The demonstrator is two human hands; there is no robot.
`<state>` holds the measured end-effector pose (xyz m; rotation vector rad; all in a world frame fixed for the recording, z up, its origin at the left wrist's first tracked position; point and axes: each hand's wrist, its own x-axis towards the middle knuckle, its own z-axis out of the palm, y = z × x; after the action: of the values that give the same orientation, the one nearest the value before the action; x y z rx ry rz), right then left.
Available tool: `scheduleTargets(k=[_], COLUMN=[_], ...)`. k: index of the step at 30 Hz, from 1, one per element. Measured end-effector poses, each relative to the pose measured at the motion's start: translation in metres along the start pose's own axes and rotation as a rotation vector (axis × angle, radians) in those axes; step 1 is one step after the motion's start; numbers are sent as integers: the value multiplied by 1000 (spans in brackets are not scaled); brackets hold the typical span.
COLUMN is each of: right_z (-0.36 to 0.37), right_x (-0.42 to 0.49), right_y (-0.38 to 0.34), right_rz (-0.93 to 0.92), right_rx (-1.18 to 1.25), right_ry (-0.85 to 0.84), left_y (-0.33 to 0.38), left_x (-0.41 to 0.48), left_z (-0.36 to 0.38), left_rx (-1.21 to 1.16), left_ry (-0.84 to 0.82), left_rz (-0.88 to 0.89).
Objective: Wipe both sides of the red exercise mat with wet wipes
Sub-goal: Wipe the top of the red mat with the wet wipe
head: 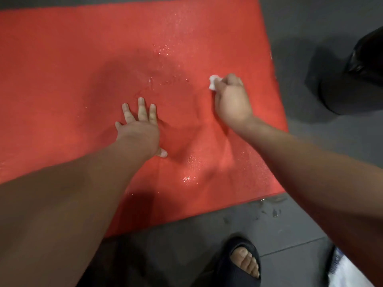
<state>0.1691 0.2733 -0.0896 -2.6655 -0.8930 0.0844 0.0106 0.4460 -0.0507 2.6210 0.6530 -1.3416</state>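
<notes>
Flat on the grey floor (310, 27), red exercise mat (62, 59) with wet patches; left hand (141, 127) pressing it, fingers straight, grip released; right hand (231, 100) clenched round a wet wipe (213, 82) touching the mat

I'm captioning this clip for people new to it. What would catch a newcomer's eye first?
The red exercise mat fills most of the view, glistening with wet patches. On it the left hand presses flat, while the right hand grips a crumpled white wet wipe nearer the mat's right edge. A dark slipper shows at the bottom.
</notes>
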Motion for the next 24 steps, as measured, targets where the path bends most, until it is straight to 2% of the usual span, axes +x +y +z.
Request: scheduleTargets(k=[3, 5, 7, 10, 13, 15, 18, 20, 22, 24], right_z=[12, 6, 2, -2, 5, 12, 14, 6, -6, -8], right_x=[-29, -24, -1, 31, 44, 35, -3, -18, -10, 11], right_y=[-34, -29, -15, -11, -29, -44, -59, -51, -34, -4], right_rz=[-290, -439, -423, -166, 30, -34, -401, -566, -556, -399], right_rx=[136, 82, -13, -83, 11, 114, 160, 161, 64, -5], right_ry=[-166, -203, -131, -67, -32, -58, -199, -321, -357, -203], left_y=[-1, -2, -2, -2, -1, -1, -2, -1, 0, 1], left_x=[1, 1, 2, 3, 4, 4, 5, 5, 5, 4], left_z=[0, 1, 1, 2, 1, 0, 0, 1, 1, 0], left_rx=[-4, -13, -12, -12, -16, -18, -21, -16, -10, -2], left_ry=[4, -1, -3, -9, -17, -15, -13, -16, -22, -27], left_rz=[4, 6, 3, 4, 3, 4, 8, 4, 4, 5])
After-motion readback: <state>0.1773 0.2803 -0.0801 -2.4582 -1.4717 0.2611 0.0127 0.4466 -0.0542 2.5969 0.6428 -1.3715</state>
